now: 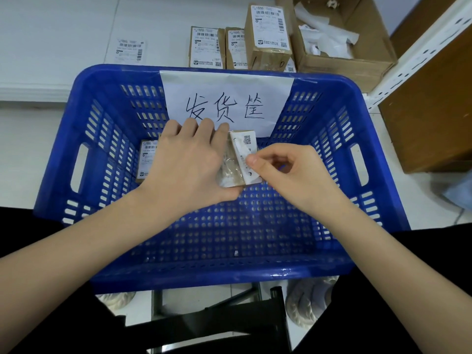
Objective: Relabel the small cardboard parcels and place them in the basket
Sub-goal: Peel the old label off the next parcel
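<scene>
Over the blue plastic basket (332,269) I hold a small cardboard parcel (231,172). My left hand (186,162) grips it from the left, fingers over its top. A white label (246,154) is partly peeled off the parcel's right side, and my right hand (283,169) pinches its edge between thumb and forefinger. One labelled parcel (146,159) lies inside the basket at its left, partly hidden by my left hand. Three more labelled parcels (268,34) stand on the floor beyond the basket.
A paper sign with handwriting (227,98) hangs on the basket's far wall. A loose label (130,51) lies on the floor at back left. An open carton with crumpled paper (339,42) stands at back right beside a white metal rack (419,47).
</scene>
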{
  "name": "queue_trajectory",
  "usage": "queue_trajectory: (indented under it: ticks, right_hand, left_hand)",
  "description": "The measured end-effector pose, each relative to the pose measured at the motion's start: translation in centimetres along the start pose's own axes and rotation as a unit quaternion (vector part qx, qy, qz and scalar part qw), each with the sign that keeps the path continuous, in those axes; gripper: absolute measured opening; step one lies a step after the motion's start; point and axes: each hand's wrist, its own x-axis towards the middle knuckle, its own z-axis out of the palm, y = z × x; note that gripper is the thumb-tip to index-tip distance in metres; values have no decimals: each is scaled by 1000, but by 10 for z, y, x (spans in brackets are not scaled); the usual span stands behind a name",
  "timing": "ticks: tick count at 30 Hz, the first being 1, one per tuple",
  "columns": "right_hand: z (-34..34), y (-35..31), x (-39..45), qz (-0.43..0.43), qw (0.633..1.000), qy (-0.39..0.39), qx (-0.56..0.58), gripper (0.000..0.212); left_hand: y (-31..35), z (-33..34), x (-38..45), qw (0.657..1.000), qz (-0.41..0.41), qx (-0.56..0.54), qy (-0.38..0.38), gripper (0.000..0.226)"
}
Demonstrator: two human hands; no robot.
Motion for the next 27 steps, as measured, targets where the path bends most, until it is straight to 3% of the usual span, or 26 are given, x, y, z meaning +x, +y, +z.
queue_trajectory:
  ticks: [5,10,20,23,27]
  right_hand:
    - [13,4,-1,-49,997,34,-47,27]
    - [12,8,5,-30,999,-4,-19,23]
    - [6,2,0,-3,982,-15,186,19]
    - [-5,-6,-2,32,944,-6,329,21]
    - [-21,-9,2,-28,959,-1,281,20]
  left_hand:
    - [2,1,-2,999,15,36,6,83]
    - [5,5,-6,999,28,46,8,86]
    - [-4,-4,-8,997,30,-54,56,90]
    - [-9,-2,-7,995,23,-69,61,91]
    - [-12,1,-6,992,16,-110,60,95]
